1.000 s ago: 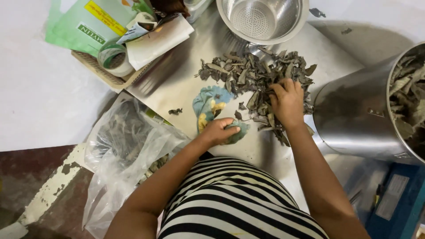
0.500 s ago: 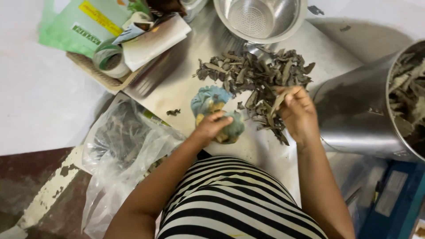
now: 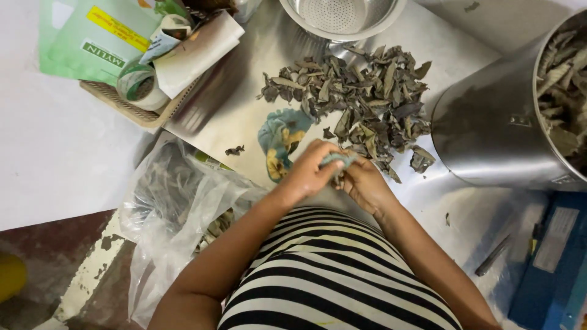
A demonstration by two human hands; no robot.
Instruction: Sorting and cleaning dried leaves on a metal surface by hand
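Note:
A heap of dried grey-green leaves (image 3: 361, 101) lies on a shiny metal sheet (image 3: 226, 116). A small blue and yellow pouch (image 3: 278, 140) rests on the sheet just left of my hands. My left hand (image 3: 309, 174) and my right hand (image 3: 365, 183) meet at the sheet's near edge, close to my striped shirt. Together they pinch the pouch's open mouth, and dried leaves show between the fingers of my right hand.
A large steel pot (image 3: 520, 116) holding more leaves stands at the right. A steel colander (image 3: 342, 15) sits at the top. A basket (image 3: 122, 104) with tape and paper packs is at top left. A clear plastic bag (image 3: 177, 208) lies at the left. A blue box (image 3: 553, 263) sits at lower right.
My right hand left the leaf heap and came back toward my body with some leaves. My left hand drew the pouch's mouth nearer, and the two hands now meet.

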